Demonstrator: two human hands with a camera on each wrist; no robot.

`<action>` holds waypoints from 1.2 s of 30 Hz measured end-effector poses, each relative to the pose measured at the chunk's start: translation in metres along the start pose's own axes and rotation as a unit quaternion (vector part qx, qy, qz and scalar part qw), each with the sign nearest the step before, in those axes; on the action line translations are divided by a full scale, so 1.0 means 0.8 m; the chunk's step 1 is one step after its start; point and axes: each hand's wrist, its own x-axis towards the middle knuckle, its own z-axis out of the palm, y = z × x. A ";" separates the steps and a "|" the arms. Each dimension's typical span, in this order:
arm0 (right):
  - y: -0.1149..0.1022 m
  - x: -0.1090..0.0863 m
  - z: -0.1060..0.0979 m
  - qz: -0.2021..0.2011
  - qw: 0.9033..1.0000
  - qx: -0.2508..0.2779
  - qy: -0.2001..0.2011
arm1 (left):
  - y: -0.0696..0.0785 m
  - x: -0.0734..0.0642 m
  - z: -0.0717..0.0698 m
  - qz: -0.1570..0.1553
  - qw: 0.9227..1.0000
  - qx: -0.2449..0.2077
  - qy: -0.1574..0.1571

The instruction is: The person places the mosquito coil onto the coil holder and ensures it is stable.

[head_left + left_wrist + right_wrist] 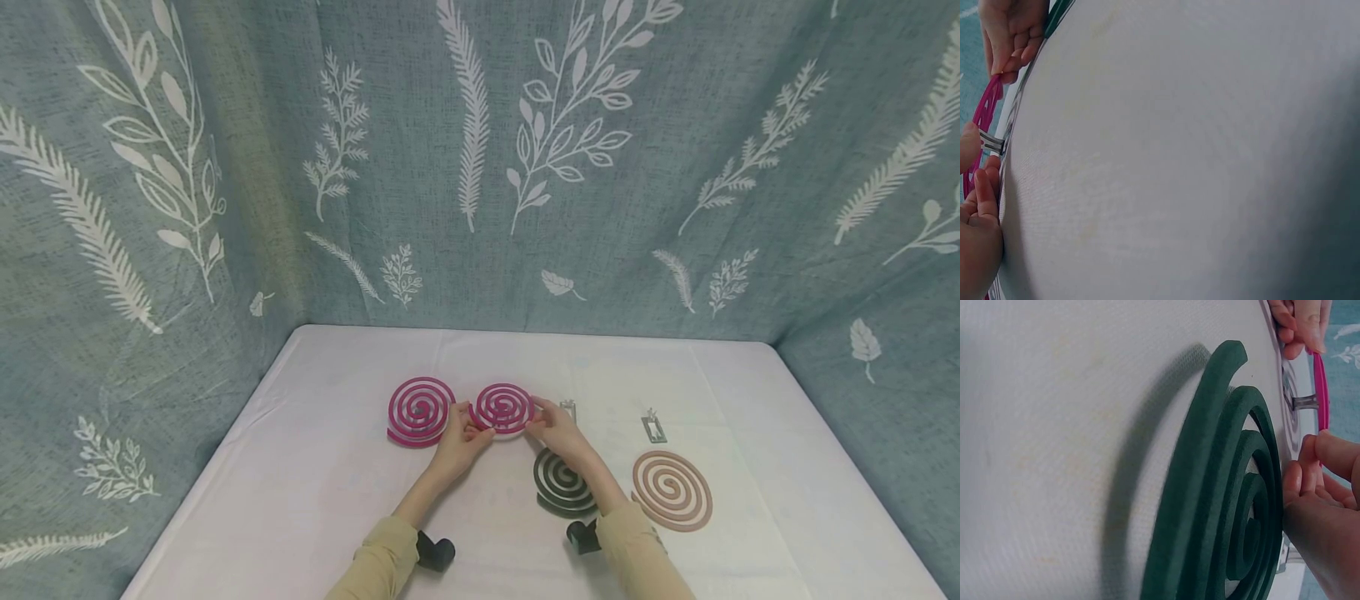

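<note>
Two hands fill my remote feed: the left hand (457, 443) and right hand (562, 433) have their fingers pinching opposite edges of the held magenta coil (504, 408) — it sits between them, over a metal stand (991, 143). I see a second magenta coil (422, 411) just left of the left fingers, a dark green coil (1188, 481) nearer me than the right fingers — and a tan coil (670, 491) farther right.
</note>
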 end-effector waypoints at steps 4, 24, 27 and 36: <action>-0.001 -0.001 0.000 -0.001 1.000 0.002 0.000 | -0.001 -0.001 0.000 -0.002 1.000 0.002 0.000; -0.002 -0.001 0.001 -0.003 1.000 0.007 -0.002 | 0.016 -0.007 -0.001 -0.001 1.000 -0.006 0.007; -0.001 -0.001 0.001 -0.003 1.000 0.006 -0.001 | 0.035 -0.014 -0.004 0.001 1.000 -0.014 0.006; -0.001 -0.001 0.001 0.001 1.000 0.000 -0.002 | 0.062 -0.026 -0.011 0.007 1.000 -0.010 0.003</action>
